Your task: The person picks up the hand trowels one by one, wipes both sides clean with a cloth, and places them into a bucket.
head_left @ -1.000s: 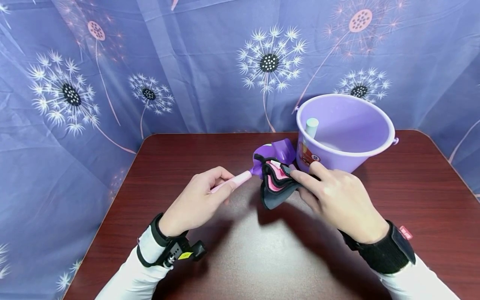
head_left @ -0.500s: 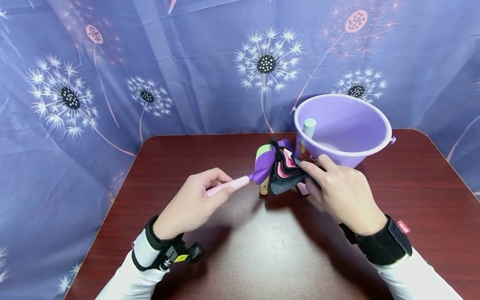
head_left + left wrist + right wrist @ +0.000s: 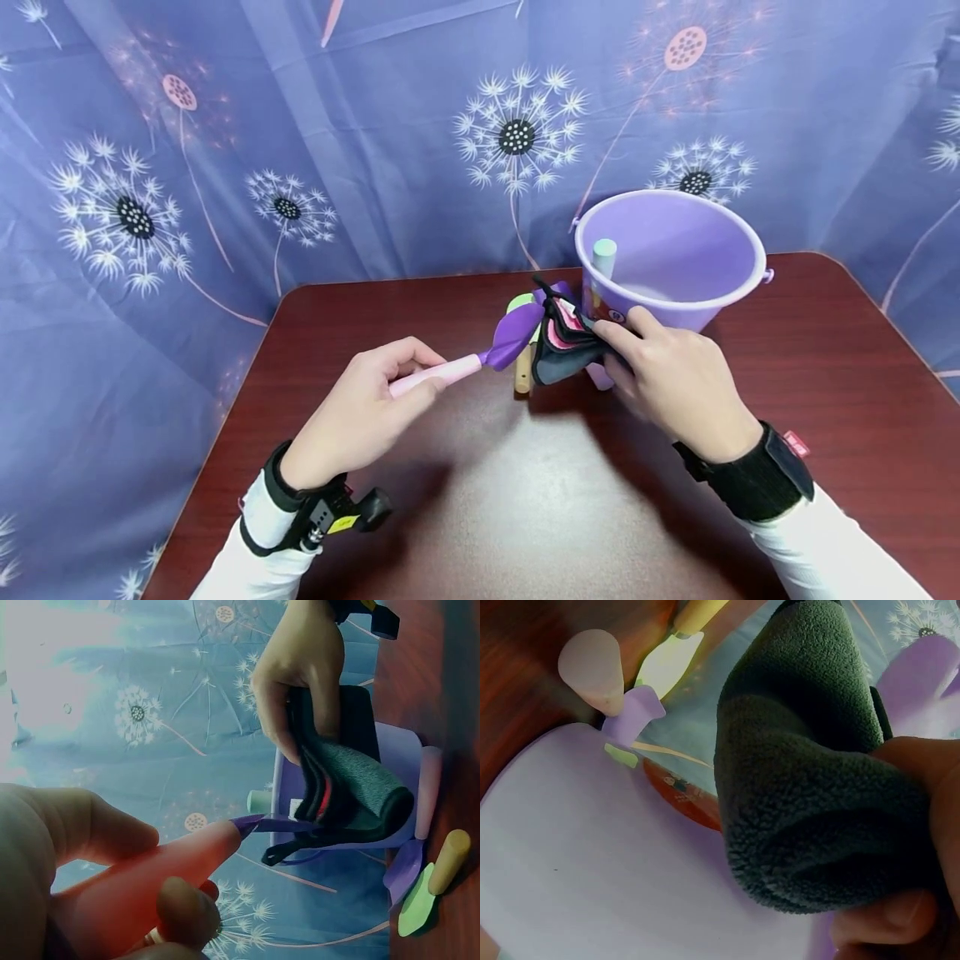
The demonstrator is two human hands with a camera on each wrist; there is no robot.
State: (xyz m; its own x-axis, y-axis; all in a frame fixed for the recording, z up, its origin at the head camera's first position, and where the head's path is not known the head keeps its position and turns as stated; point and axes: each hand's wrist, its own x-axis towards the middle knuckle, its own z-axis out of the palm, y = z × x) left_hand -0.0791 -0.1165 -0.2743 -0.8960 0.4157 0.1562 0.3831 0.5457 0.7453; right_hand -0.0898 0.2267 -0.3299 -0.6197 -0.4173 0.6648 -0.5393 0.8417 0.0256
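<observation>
In the head view my left hand [image 3: 367,408] grips the pink handle of a small garden trowel [image 3: 513,333]; its purple blade points up and right. My right hand [image 3: 675,375] pinches a folded dark grey cloth [image 3: 566,358] with black edging and pink inner layers. The cloth's left edge lies right at the blade tip. From the left wrist, the trowel's pink handle [image 3: 150,892] sits between thumb and fingers, and the cloth [image 3: 360,780] hangs from the right hand. Seen from the right wrist, the fluffy cloth [image 3: 802,765] is bunched against my fingers.
A purple bucket [image 3: 675,315] stands at the back right, a mint-coloured handle [image 3: 604,252] rising at its left rim. Beside it on the brown table [image 3: 480,517] lie a green-bladed tool with a yellow handle [image 3: 450,862] and a purple tool with a pink handle [image 3: 427,795].
The left hand has drawn the trowel a little left, and its blade has turned and come out from behind the cloth. The cloth shifted right, then slightly back; the green-bladed tool shows more.
</observation>
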